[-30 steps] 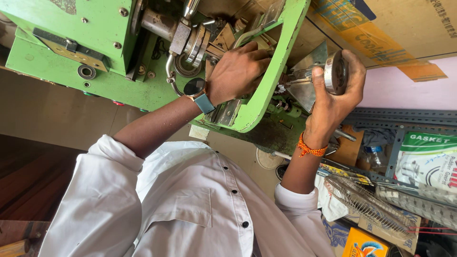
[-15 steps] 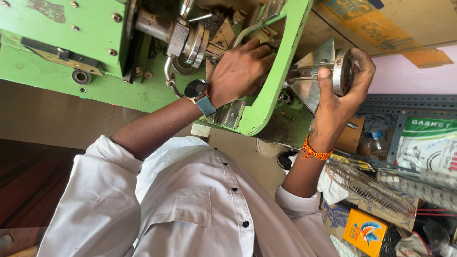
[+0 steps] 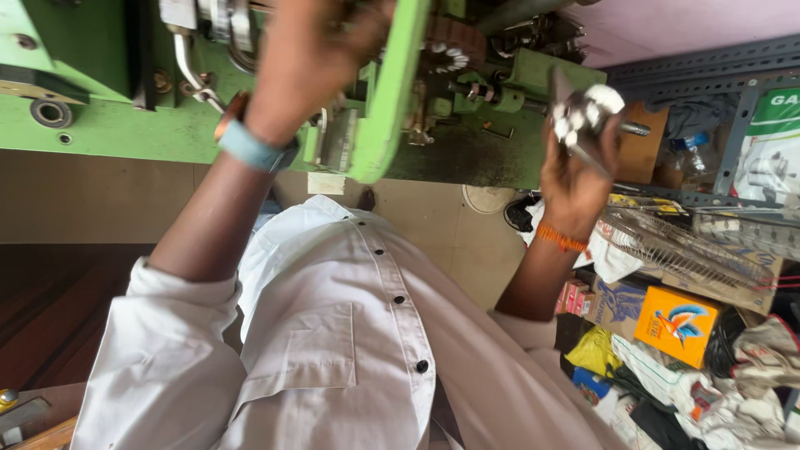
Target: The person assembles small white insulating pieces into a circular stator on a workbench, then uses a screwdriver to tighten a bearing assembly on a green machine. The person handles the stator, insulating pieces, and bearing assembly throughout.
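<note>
a head camera looks down over a white buttoned shirt (image 3: 350, 350) at a green painted metal machine (image 3: 92, 125), its flat cast body chipped and oily, with bolts, a round bearing hole and a bent steel rod. the left hand (image 3: 308, 58), blurred, with a pale blue wristband (image 3: 250, 148) at the wrist, is curled against the machine's curved green arm (image 3: 392, 108); it appears to grip there, but the fingers are too blurred and cut off by the frame edge to be sure. the right hand (image 3: 575, 179), an orange thread band (image 3: 560, 238) at its wrist, is raised just beside the machine's right end with fingers wrapped around a shiny round metal part (image 3: 583, 112) on a short shaft, held clear of the machine. lower right, well apart from the hands, lie a wire rack (image 3: 683, 250), an orange carton (image 3: 677, 325), rags and small boxes on a grey slotted steel shelf (image 3: 708, 62).
</note>
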